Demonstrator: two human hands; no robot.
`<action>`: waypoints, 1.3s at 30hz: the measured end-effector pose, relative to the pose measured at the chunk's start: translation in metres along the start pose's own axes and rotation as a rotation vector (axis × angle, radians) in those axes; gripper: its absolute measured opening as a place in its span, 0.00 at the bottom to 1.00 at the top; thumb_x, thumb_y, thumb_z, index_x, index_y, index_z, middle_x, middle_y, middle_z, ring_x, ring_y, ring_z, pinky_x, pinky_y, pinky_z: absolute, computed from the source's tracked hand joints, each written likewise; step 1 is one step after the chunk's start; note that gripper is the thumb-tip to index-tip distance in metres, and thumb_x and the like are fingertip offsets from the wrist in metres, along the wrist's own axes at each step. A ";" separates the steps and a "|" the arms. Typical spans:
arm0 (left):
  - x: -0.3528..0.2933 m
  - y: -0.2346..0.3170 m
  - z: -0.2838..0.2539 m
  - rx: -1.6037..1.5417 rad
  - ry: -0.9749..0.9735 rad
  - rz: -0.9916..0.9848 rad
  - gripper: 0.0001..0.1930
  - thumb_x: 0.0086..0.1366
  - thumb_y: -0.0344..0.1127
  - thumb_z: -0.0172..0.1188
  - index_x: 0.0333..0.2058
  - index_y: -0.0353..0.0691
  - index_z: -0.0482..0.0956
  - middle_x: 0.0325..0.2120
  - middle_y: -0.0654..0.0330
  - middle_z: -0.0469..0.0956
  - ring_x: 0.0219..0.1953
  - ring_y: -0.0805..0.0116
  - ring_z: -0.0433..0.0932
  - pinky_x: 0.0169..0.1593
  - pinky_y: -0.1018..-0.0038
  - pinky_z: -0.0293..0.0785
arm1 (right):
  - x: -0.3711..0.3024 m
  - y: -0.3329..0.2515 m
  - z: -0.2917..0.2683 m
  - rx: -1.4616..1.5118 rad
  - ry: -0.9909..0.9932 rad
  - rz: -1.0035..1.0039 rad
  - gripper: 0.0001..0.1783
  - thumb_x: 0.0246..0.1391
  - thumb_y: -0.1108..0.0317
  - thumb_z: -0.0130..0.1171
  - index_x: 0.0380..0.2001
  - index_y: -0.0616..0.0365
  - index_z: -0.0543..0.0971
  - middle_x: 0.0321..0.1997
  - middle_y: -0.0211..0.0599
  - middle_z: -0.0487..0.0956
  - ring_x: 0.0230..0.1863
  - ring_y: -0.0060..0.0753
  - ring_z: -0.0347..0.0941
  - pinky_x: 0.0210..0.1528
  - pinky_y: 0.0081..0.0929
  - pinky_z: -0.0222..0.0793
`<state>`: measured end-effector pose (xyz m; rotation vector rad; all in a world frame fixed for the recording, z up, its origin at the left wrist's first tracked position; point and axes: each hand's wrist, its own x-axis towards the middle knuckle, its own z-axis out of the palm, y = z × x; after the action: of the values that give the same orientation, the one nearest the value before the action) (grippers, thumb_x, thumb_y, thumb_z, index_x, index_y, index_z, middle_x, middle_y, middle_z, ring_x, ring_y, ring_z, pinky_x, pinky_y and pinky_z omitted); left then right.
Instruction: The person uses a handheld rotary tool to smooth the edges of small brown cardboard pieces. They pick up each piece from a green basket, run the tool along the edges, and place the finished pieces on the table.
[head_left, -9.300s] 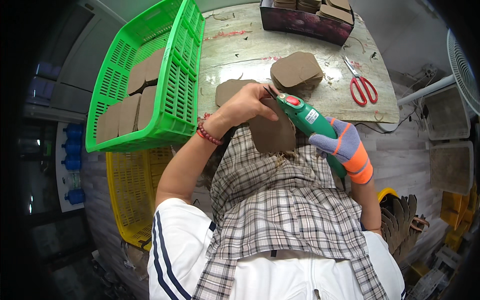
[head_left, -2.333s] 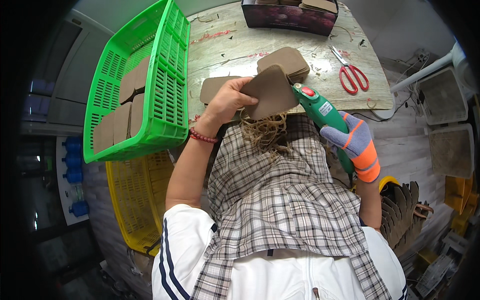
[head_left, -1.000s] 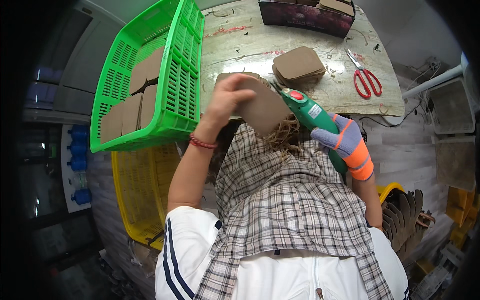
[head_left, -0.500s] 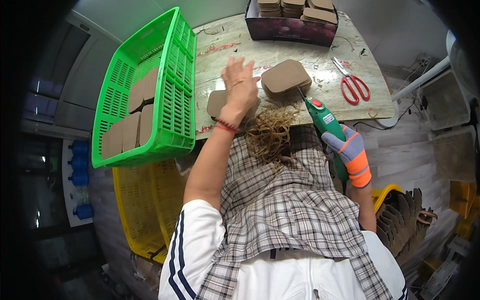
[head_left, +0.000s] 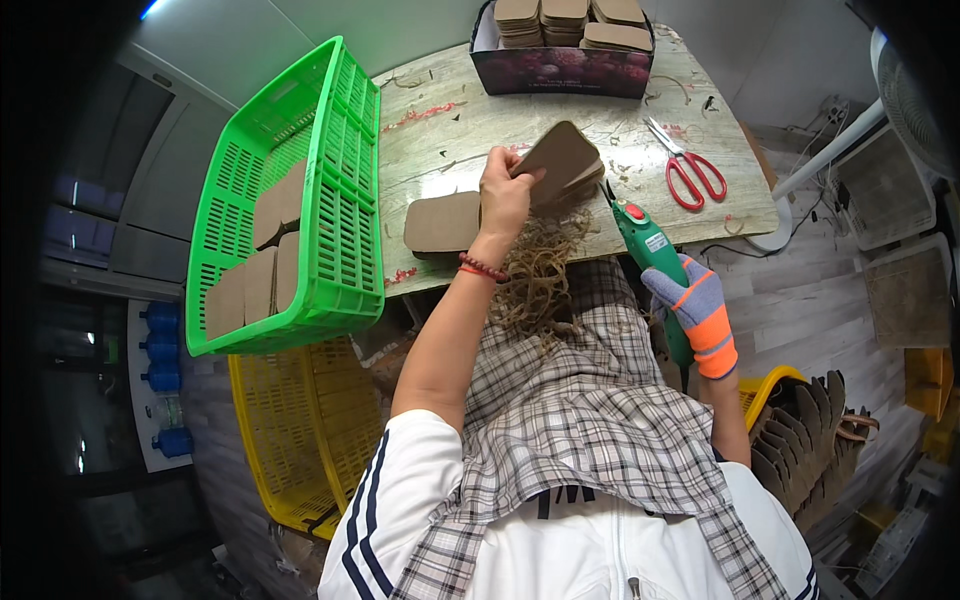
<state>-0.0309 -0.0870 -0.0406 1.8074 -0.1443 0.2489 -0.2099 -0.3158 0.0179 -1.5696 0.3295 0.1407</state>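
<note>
My bare left hand [head_left: 506,195] pinches the left edge of a brown rounded rectangular piece [head_left: 560,160], tilted up from the stack of like pieces [head_left: 590,182] under it. Left of that hand lies another brown stack [head_left: 442,222], near the table's front edge. My right hand [head_left: 690,300], in a grey and orange glove, is wrapped round a green handheld power tool [head_left: 645,240] with a red button. The tool's dark tip points up beside the right stack. Below the left hand, tangled brown trimmings [head_left: 540,275] hang over the table edge onto my checked apron [head_left: 560,400].
Red-handled scissors [head_left: 690,175] lie on the table at right. A dark box [head_left: 560,75] of brown pieces stands at the back. At left is a green crate [head_left: 345,220] holding more pieces, above a yellow crate [head_left: 300,430]. A fan [head_left: 910,100] stands at far right.
My left hand has moved from above the left stack to the right one and gripped its upper piece, tilting it up. The right hand still holds the tool in nearly the same place.
</note>
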 end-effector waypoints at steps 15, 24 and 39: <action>-0.040 0.054 0.024 -1.537 0.171 -0.459 0.20 0.60 0.18 0.54 0.51 0.38 0.65 0.49 0.56 0.70 0.54 0.59 0.68 0.62 0.58 0.63 | -0.007 -0.015 0.015 -0.011 -0.042 -0.012 0.17 0.47 0.62 0.66 0.34 0.63 0.76 0.20 0.27 0.75 0.18 0.14 0.68 0.20 0.14 0.63; -0.053 0.050 0.035 -1.533 0.123 -0.480 0.21 0.59 0.17 0.54 0.51 0.39 0.66 0.49 0.55 0.70 0.53 0.58 0.69 0.60 0.58 0.65 | -0.007 -0.023 0.015 -0.003 -0.065 0.011 0.16 0.47 0.62 0.66 0.33 0.62 0.76 0.20 0.27 0.75 0.17 0.14 0.68 0.20 0.15 0.64; -0.080 0.039 0.005 -1.047 -0.142 -0.425 0.18 0.58 0.15 0.52 0.48 0.36 0.72 0.42 0.57 0.77 0.43 0.67 0.77 0.48 0.71 0.75 | -0.009 -0.041 -0.001 -0.042 -0.018 -0.026 0.16 0.46 0.62 0.67 0.33 0.62 0.77 0.19 0.28 0.74 0.17 0.15 0.68 0.20 0.15 0.63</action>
<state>-0.1171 -0.1047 -0.0248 0.7742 0.0220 -0.2374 -0.2067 -0.3156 0.0601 -1.6127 0.2939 0.1419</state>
